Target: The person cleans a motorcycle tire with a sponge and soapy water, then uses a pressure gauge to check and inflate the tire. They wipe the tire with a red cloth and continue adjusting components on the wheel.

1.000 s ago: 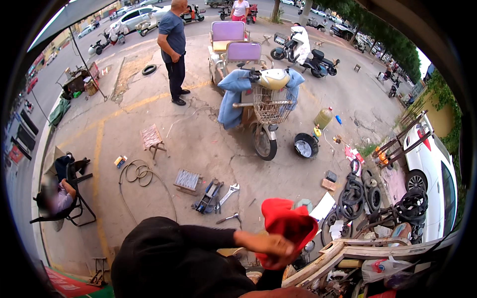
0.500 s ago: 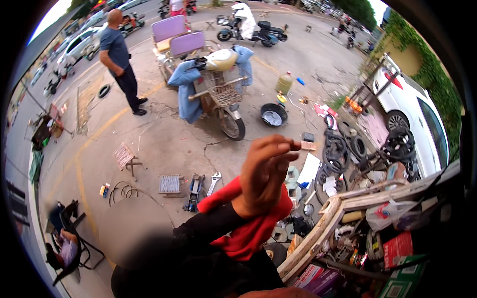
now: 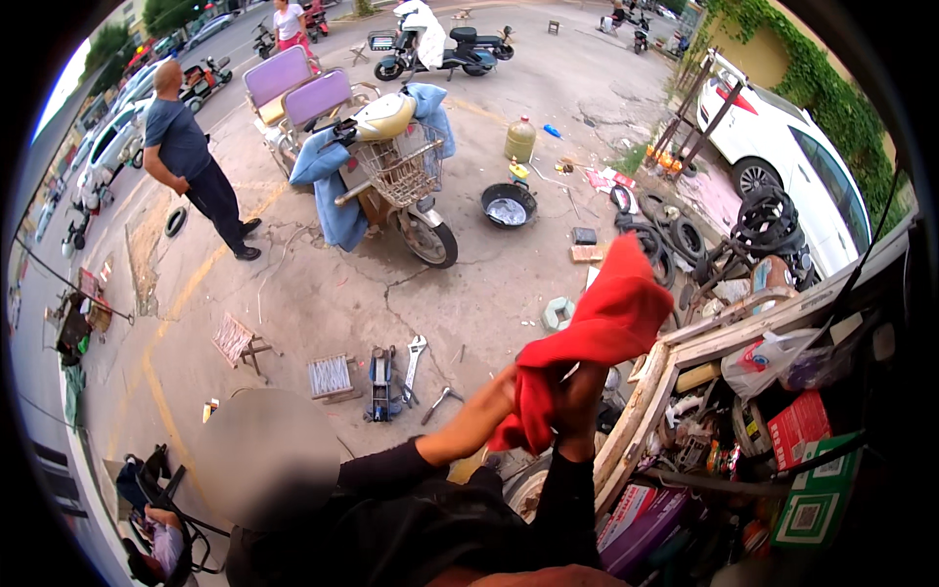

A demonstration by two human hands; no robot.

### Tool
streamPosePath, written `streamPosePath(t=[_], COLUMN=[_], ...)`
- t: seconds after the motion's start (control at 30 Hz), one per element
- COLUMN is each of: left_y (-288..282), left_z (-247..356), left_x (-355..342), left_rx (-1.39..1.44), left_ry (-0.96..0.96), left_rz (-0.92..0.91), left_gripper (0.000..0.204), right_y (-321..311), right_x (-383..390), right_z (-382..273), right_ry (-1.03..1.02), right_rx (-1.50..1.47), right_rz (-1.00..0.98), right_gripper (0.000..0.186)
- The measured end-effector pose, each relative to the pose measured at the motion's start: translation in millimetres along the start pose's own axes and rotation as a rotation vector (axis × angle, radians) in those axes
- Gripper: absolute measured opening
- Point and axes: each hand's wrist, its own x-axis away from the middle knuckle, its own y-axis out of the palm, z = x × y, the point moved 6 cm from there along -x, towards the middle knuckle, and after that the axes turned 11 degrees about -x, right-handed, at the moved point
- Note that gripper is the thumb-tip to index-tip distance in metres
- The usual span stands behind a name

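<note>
A bright red cloth (image 3: 606,313) is bunched in front of me and stretches up toward the far right. My left hand (image 3: 504,389) reaches in from the left and grips its lower left part; folds cover most of the fingers. My right hand (image 3: 581,396), below the cloth's middle, is closed on it from underneath, partly in shadow. Both my forearms wear black sleeves. Beyond the left forearm, a hammer (image 3: 442,403), a large adjustable wrench (image 3: 415,360) and a blue floor jack (image 3: 381,383) lie on the ground.
A three-wheeler (image 3: 391,157) with purple seats stands ahead, a person (image 3: 196,161) to its left. A black basin (image 3: 509,205) is on the pavement. Tires (image 3: 685,235) and a wooden-framed bin (image 3: 636,421) of clutter are at right. Two folding stools (image 3: 335,377) (image 3: 240,344) stand left.
My left hand, raised with fingers extended before, has come down onto the cloth. The cloth has moved up and right, and my right hand now shows beneath it. The view has shifted.
</note>
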Motion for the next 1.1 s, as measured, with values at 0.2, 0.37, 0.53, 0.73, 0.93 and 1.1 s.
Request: streamPosePath(t=[0.2, 0.37, 0.53, 0.73, 0.93, 1.1], left_y=[-3, -40, -15, 129, 255, 306], left_z=[7, -81, -45, -46, -16, -45], left_x=[-11, -15, -52, -19, -8, 10], left_rx=[0.323, 0.367, 0.082, -0.320, -0.087, -0.553], left_ry=[-0.345, -0.168, -0.216, -0.199, -0.115, 0.450], left_rz=[-0.089, 0.129, 0.058, -0.945, -1.162, -1.330], left_gripper=[0.040, 0.042, 0.043, 0.027, 0.041, 0.051], right_y=[39, 47, 32, -124, -254, -360], right_x=[77, 62, 165, 206, 226, 231], right_z=[48, 37, 65, 38, -83, -181], right_ry=[-0.073, 0.325, 0.337, 0.614, 0.441, 0.143], right_rx=[-0.103, -0.698, -0.602, -0.680, 0.732, -0.116], right_rz=[0.184, 0.187, 0.095, 0.437, 0.496, 1.676], right_gripper=[0.029, 0.058, 0.065, 0.058, 0.013, 0.028])
